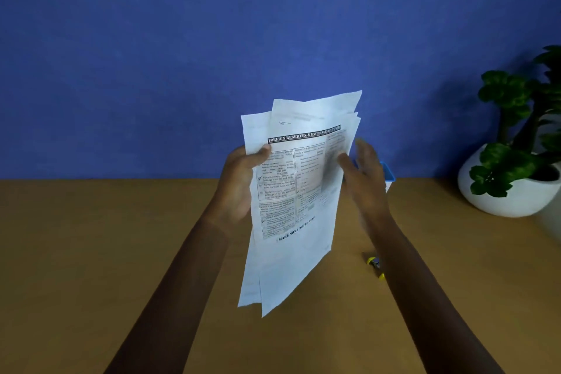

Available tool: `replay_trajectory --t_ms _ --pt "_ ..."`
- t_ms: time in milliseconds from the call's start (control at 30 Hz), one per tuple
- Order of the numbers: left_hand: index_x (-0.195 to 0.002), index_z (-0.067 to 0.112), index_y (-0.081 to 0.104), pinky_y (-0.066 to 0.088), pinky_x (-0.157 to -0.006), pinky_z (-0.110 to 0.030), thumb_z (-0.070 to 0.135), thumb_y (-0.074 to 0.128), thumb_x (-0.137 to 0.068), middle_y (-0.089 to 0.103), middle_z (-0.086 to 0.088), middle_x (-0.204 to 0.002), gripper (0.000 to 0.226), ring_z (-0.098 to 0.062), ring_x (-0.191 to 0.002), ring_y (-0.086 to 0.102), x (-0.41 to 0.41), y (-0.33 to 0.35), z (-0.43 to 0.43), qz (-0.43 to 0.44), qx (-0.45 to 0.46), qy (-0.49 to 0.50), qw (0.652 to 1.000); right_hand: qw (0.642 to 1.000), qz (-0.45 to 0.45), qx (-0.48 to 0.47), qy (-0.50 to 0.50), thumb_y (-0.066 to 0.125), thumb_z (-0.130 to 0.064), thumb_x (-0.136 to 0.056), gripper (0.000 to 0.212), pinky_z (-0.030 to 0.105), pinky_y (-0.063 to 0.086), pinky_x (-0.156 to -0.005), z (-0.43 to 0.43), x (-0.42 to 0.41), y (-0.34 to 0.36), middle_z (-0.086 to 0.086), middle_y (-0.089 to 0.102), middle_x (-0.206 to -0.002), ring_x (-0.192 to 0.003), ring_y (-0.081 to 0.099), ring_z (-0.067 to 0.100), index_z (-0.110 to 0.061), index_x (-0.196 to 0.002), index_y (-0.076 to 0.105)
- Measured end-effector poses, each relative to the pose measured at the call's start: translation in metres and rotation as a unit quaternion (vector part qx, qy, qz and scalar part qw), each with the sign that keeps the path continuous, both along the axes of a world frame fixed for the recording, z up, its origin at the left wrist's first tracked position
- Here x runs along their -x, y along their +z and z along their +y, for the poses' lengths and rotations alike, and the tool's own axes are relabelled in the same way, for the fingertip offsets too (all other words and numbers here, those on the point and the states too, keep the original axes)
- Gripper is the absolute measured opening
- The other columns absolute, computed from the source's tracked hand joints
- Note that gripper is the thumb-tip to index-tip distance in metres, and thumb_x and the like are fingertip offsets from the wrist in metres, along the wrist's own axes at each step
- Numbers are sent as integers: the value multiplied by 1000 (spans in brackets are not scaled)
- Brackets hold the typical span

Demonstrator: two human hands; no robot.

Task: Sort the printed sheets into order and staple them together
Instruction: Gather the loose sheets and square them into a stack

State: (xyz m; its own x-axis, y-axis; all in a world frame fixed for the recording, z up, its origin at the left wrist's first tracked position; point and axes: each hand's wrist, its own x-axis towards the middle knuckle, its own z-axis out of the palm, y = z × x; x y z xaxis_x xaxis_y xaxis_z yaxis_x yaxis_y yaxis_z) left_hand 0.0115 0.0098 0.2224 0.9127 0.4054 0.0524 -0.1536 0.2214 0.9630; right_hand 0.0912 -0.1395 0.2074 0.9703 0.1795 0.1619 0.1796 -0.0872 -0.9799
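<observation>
A thumb pressed across the left margin and fingers hidden behind the paper pin a loose sheaf of printed sheets (291, 206) in the left hand (239, 188), held upright above a wooden desk (121, 252) so the top page, headed "Foreign Reserves & Exchange Rate System", faces the person. The right hand (364, 173) hovers at the sheaf's right edge, fingers spread and blurred, gripping nothing; only its thumb seems to brush the paper, and whether it truly touches cannot be told. The one-sided grip appears meant to leave the far edge free for leafing through and checking page order. The sheets are fanned and uneven, corners stepped at the top and bottom, which suggests sorting is under way and squaring-up not yet done. Below the right forearm, a small yellow-and-metal object, probably the stapler (375, 264), lies on the desk within easy reach, largely hidden by the arm. A blue-rimmed container (388, 174) sits behind the right hand against a blue wall (273, 24), and a potted plant (513, 143) in a white bowl stands well apart at far right.
</observation>
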Motion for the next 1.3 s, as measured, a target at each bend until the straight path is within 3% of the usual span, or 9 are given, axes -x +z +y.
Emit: replay_trajectory --t_ms 67,133,367,500,900,1000,1133,1233,1300 --pt "-114 4 59 52 -81 -32 9 44 -92 66 -6 -102 27 -19 -90 65 1 1 0 -7 -3 -13 1000 999 43 -30 9 51 -11 -92 14 39 44 -90 -7 -10 -2 3 61 -104 -100 55 20 -14 -105 54" --pt "-111 5 60 52 -79 -30 9 45 -92 67 -4 -99 25 -17 -88 66 2 1 0 -9 0 -22 1000 996 84 -25 13 53 -18 -93 26 31 44 -77 -13 -16 -4 -3 59 -91 -84 57 14 -10 -118 51" --pt "-114 4 57 50 -78 -33 9 43 -92 64 -7 -99 27 -20 -88 63 7 3 0 -8 17 -4 1000 995 94 0 28 60 -16 -89 28 16 51 -56 -28 -15 -10 1 63 -88 -71 58 3 -7 -115 57" --pt "-119 -2 55 49 -82 -35 10 44 -92 64 -11 -104 31 -24 -93 61 8 7 -4 -5 7 22 1000 994 104 4 34 62 -8 -86 24 29 55 -76 -29 -12 -11 6 65 -92 -76 61 15 2 -108 61" --pt "-106 3 64 56 -69 -17 3 64 -81 68 -10 -106 25 -11 -80 68 2 -1 -9 1 -45 109 993 995 88 -37 -17 59 -9 -88 7 30 53 -70 -30 -10 -11 12 65 -96 -84 62 27 -8 -95 61" --pt "-103 4 65 55 -60 -11 4 65 -81 69 -5 -95 22 -6 -72 66 -2 -6 -12 3 -44 136 990 997 -11 51 -58 58 -6 -88 11 17 47 -66 -28 -11 -14 11 63 -99 -89 58 23 -7 -99 59" --pt "-91 7 67 54 -64 -24 5 64 -81 68 -2 -81 11 -13 -71 65 -8 -9 -23 12 -37 156 987 973 -157 158 -54 59 -11 -87 43 27 41 -98 -16 1 -12 9 51 -126 -118 43 19 -9 -128 46" --pt "-83 10 67 52 -74 -33 4 61 -83 69 -8 -82 9 -22 -77 65 -15 -8 -37 -1 -25 172 985 973 -192 127 22 61 -20 -87 54 -4 26 -94 3 24 -7 -6 43 -122 -113 34 -1 -14 -135 38" --pt "-86 8 67 52 -78 -36 13 55 -89 70 -12 -87 13 -24 -82 67 -19 -6 -47 -15 -26 167 985 973 -187 117 71 57 -23 -90 54 -8 20 -93 15 35 -4 -7 43 -125 -115 33 -4 -14 -138 35"
